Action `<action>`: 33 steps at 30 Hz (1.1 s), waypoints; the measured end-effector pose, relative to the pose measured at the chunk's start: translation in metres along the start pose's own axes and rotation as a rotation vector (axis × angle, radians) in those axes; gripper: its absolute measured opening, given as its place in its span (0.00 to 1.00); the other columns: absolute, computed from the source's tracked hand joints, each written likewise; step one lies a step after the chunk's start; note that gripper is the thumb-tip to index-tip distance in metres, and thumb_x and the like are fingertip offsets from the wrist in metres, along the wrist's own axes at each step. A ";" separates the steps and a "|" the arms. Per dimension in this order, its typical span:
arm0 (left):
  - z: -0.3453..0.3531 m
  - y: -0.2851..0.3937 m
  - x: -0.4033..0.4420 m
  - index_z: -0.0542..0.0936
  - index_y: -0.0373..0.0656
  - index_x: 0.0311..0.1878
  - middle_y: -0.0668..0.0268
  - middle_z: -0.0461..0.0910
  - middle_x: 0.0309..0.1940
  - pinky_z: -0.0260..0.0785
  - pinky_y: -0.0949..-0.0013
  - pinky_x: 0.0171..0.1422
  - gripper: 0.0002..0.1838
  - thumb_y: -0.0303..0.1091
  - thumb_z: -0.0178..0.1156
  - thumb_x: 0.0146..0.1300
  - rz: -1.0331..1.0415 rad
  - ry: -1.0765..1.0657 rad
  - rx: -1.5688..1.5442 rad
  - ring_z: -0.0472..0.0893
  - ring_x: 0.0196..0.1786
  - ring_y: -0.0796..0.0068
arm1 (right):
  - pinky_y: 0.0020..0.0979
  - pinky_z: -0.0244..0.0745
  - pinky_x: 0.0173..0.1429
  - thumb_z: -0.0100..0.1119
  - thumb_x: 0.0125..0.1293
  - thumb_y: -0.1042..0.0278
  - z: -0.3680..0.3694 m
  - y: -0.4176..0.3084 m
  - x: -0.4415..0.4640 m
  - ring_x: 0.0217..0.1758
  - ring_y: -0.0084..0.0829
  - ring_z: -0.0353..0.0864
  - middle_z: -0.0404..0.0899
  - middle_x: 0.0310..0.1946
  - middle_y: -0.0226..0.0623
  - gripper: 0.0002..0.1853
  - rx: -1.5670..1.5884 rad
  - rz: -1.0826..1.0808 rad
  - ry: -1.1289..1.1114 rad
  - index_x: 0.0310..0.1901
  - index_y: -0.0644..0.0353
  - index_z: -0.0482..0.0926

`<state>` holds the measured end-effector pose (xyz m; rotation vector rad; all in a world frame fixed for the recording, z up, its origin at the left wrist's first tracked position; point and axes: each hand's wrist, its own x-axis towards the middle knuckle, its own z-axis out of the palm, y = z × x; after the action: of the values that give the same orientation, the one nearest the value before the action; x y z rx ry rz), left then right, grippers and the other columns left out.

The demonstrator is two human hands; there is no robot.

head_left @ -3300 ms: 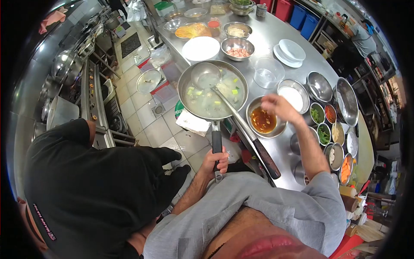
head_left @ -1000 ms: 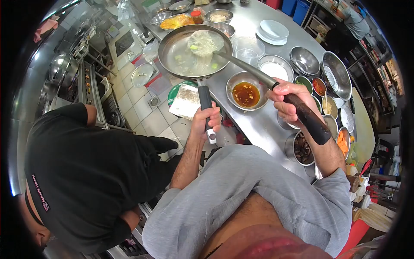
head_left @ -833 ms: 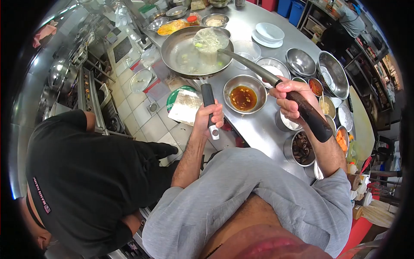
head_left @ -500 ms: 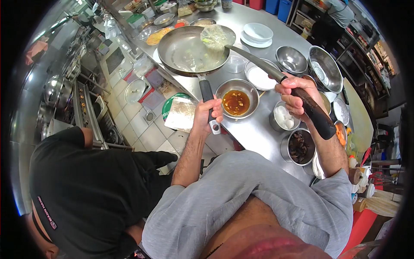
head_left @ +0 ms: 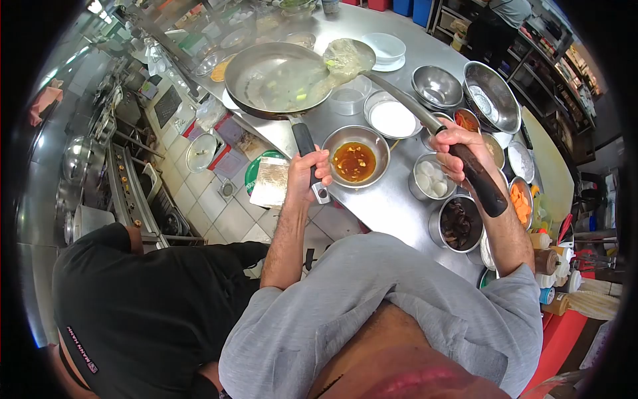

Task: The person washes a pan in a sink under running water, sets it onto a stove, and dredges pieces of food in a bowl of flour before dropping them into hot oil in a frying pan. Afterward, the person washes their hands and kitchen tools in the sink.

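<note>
My left hand is closed round the black handle of a frying pan, held over the near left edge of the metal table. A few green pieces and some steamy liquid lie in the pan. My right hand grips the dark handle of a long metal ladle. Its bowl, at the pan's right rim, carries a pale, glistening clump of food with green bits, which looks like noodles and trails down to the pan. Below the ladle shaft sits a metal bowl of brown sauce.
Pots of white round pieces and dark strips stand near my right forearm. Metal bowls, a colander and white plates are farther back. A person in black is close on my left.
The ladle with the food has shifted from over the pan to its right rim. The pan sits a little further left, and more steam shows. Both hands keep their grip.
</note>
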<state>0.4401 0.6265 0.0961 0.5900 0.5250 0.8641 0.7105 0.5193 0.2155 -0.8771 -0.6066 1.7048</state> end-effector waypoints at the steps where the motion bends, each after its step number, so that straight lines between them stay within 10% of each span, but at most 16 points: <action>1: 0.000 0.000 0.000 0.65 0.45 0.27 0.74 0.63 0.16 0.60 0.77 0.13 0.08 0.24 0.54 0.57 -0.001 0.007 0.001 0.64 0.14 0.86 | 0.21 0.60 0.07 0.50 0.59 0.72 -0.002 0.002 -0.001 0.06 0.21 0.63 0.66 0.14 0.32 0.06 0.000 -0.009 0.043 0.32 0.63 0.64; 6: 0.002 0.000 0.000 0.65 0.45 0.27 0.74 0.63 0.16 0.60 0.77 0.13 0.08 0.24 0.55 0.56 0.003 0.032 0.019 0.63 0.14 0.86 | 0.24 0.60 0.08 0.55 0.53 0.76 -0.011 0.018 -0.002 0.07 0.23 0.65 0.67 0.18 0.32 0.27 -0.097 -0.030 0.110 0.54 0.67 0.57; 23: 0.015 0.001 0.011 0.64 0.47 0.23 0.73 0.63 0.15 0.60 0.77 0.13 0.11 0.23 0.55 0.54 0.007 0.062 0.076 0.64 0.14 0.86 | 0.25 0.64 0.13 0.52 0.45 0.83 -0.021 0.047 -0.005 0.10 0.23 0.69 0.70 0.19 0.34 0.39 -0.778 0.064 0.320 0.64 0.66 0.53; 33: 0.018 0.003 0.011 0.66 0.44 0.27 0.74 0.63 0.16 0.60 0.78 0.13 0.07 0.24 0.55 0.55 0.000 0.029 0.083 0.63 0.14 0.87 | 0.33 0.71 0.43 0.53 0.46 0.79 -0.019 0.034 -0.006 0.32 0.37 0.77 0.75 0.31 0.50 0.39 -1.327 -0.216 0.316 0.65 0.62 0.57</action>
<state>0.4566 0.6320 0.1091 0.6540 0.5894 0.8544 0.7073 0.5026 0.1801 -1.8374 -1.5769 0.7686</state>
